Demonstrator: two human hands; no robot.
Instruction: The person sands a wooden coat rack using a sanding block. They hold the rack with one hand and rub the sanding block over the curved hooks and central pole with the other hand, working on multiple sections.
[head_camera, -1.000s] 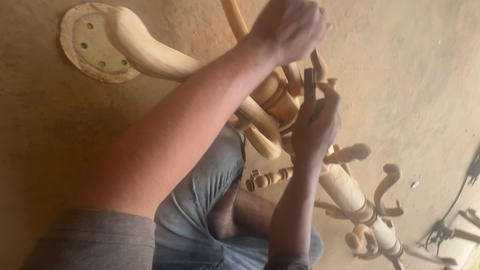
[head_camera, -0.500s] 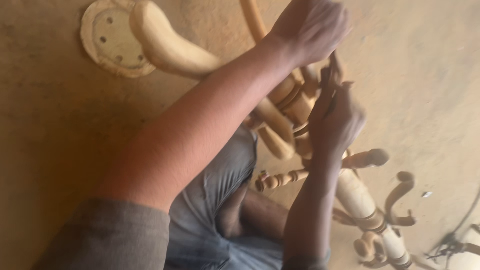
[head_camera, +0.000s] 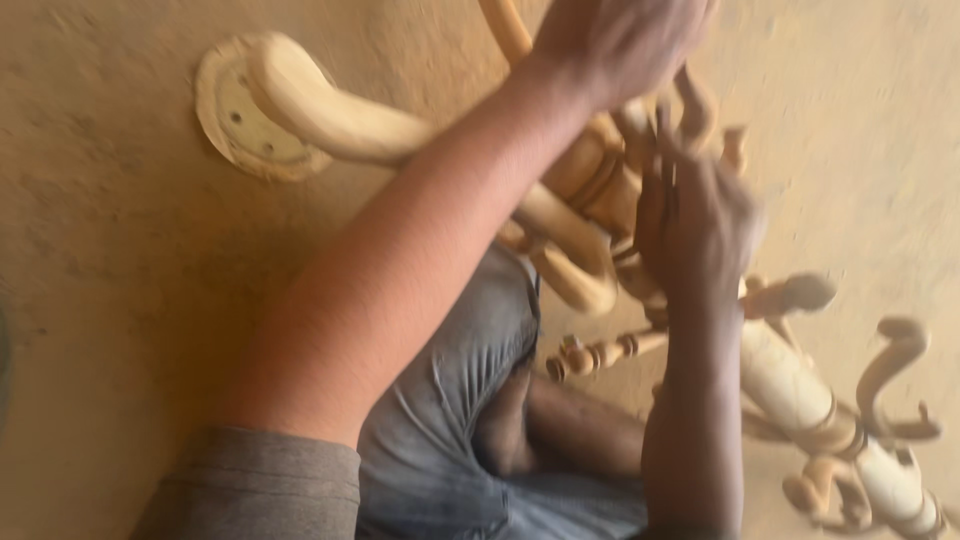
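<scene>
Roughly, left to right:

Floor: sandy tan earth floor (head_camera: 110, 300), bare and grainy, fills the left half of the view.

Base disc: a round pale wooden disc with small holes (head_camera: 232, 125) lies on the floor at upper left; a thick curved pale wooden leg (head_camera: 335, 110) rises from it and bends toward the middle.

Clothing: a grey sleeve (head_camera: 260, 485) covers the upper part of the near arm at the bottom; blue-grey denim trousers (head_camera: 450, 400) sit just beside it, with a bare knee showing below the stand.

Left hand: the left hand (head_camera: 620, 40) reaches across from lower left to the top of the view, fingers curled down over the upper part of the stand; the blur hides exactly what it closes on.

Stand: a pale turned-wood coat stand with curved hooks (head_camera: 590, 190) lies tilted across the lap, its ringed column running from the top middle down to the lower right corner.

Right hand: the right hand (head_camera: 700, 215) comes up from the bottom edge and wraps around the ringed column, fingers upward beside a hook; it is closed on the wood.

Hooks: curved wooden hooks (head_camera: 890, 360) stick out from the lower column at the right, above the floor.
</scene>
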